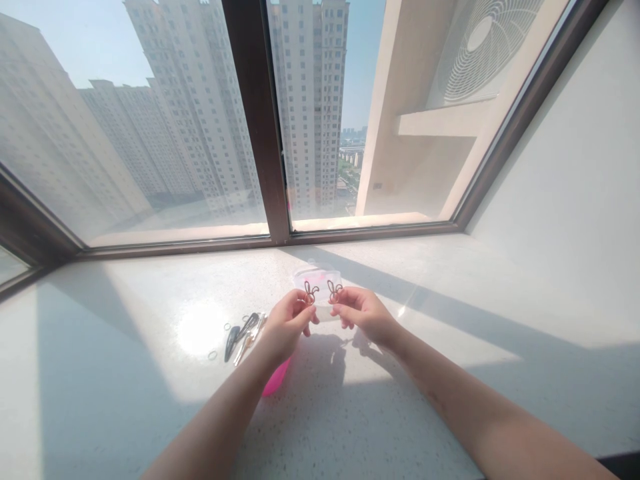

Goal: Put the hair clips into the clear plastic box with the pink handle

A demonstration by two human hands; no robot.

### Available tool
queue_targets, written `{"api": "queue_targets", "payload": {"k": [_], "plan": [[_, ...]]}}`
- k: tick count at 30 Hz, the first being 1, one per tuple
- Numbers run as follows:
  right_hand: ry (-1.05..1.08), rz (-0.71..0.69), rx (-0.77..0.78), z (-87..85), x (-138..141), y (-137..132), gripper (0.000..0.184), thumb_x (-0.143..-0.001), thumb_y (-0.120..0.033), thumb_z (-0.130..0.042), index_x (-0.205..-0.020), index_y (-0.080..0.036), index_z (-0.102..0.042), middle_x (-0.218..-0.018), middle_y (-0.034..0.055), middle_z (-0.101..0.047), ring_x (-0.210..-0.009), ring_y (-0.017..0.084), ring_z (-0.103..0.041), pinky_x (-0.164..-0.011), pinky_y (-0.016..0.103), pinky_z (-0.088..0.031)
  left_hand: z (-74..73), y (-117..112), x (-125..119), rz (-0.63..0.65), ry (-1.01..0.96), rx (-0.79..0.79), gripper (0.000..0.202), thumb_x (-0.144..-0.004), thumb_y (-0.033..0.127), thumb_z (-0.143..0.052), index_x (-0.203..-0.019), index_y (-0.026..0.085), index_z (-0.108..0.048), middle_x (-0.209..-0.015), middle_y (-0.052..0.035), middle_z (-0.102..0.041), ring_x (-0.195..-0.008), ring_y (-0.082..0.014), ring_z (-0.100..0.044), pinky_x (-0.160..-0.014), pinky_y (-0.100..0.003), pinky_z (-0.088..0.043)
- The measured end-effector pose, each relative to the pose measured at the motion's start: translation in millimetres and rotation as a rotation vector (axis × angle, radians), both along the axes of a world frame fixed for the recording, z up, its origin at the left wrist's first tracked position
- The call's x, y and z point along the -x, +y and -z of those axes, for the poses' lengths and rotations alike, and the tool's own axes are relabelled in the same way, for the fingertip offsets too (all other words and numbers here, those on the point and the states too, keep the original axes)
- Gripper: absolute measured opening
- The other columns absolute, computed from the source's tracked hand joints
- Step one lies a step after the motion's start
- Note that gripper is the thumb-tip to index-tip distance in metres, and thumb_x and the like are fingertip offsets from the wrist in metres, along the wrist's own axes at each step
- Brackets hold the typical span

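Observation:
My left hand (290, 323) pinches a small brown rabbit-ear shaped clip (311, 292) and holds it up over the white sill. My right hand (361, 313) pinches a second, matching rabbit-ear clip (334, 289) right beside the first. The two clips stand upright, a short gap apart. Just behind them lies a small clear plastic box (320, 275) with something pink in it. A pink object (276, 380) shows partly under my left wrist.
Dark hair clips and small rings (242, 335) lie on the white stone sill (150, 373) left of my left hand. A brown-framed window (260, 133) runs along the back, a white wall (575, 200) rises at the right. Strong sunlight and shadows cross the sill.

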State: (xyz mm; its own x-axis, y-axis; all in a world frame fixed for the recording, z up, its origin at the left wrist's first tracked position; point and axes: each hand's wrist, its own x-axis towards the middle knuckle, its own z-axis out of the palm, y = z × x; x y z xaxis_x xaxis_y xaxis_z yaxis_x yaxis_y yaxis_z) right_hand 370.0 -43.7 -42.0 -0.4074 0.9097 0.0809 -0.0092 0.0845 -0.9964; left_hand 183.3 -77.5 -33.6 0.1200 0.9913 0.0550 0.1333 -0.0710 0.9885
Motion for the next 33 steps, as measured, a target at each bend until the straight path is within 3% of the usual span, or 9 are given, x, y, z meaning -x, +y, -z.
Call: {"api": "queue_targets", "payload": {"k": [16, 22, 26, 33], "plan": [[-0.017, -0.018, 0.013, -6.4, 2.9, -3.7, 0.020, -0.072, -0.026, -0.065, -0.087, -0.013, -0.066, -0.072, 0.0040, -0.066, -0.052, 0.010, -0.052, -0.048, 0.023, -0.043, -3.2, -0.4, -2.1, 0.038, 0.000, 0.023, 0.013, -0.081, 0.028, -0.056, -0.085, 0.018, -0.050, -0.065, -0.0001, -0.061, -0.052, -0.0105, -0.052, -0.051, -0.023, -0.041], [-0.026, -0.085, -0.025, -10.0, 4.7, -7.6, 0.020, -0.073, -0.027, -0.063, -0.087, -0.014, -0.070, -0.076, 0.0047, -0.067, -0.055, 0.011, -0.054, -0.048, 0.023, -0.045, -3.4, -1.7, -5.0, 0.056, 0.022, 0.037, 0.012, -0.080, 0.026, -0.057, -0.083, 0.018, -0.049, -0.066, -0.0005, -0.060, -0.059, -0.0125, -0.055, -0.050, -0.022, -0.042], [-0.011, -0.158, -0.046, -11.5, 5.9, -10.1, 0.023, -0.077, -0.026, -0.059, -0.093, -0.014, -0.071, -0.077, 0.0046, -0.067, -0.053, 0.009, -0.054, -0.048, 0.022, -0.045, -0.2, -1.8, -4.9, 0.093, 0.039, 0.024, 0.016, -0.079, 0.030, -0.060, -0.082, 0.017, -0.052, -0.069, -0.0017, -0.060, -0.066, -0.0149, -0.058, -0.051, -0.023, -0.044], [-0.044, -0.154, -0.032, -10.4, 5.4, -10.4, 0.027, -0.077, -0.023, -0.059, -0.100, -0.013, -0.069, -0.071, 0.0036, -0.067, -0.049, 0.009, -0.056, -0.046, 0.020, -0.045, -3.4, -2.7, -3.8, 0.086, 0.142, 0.028, 0.020, -0.077, 0.033, -0.063, -0.080, 0.014, -0.057, -0.063, -0.0019, -0.061, -0.060, -0.0136, -0.057, -0.053, -0.024, -0.044]]}}
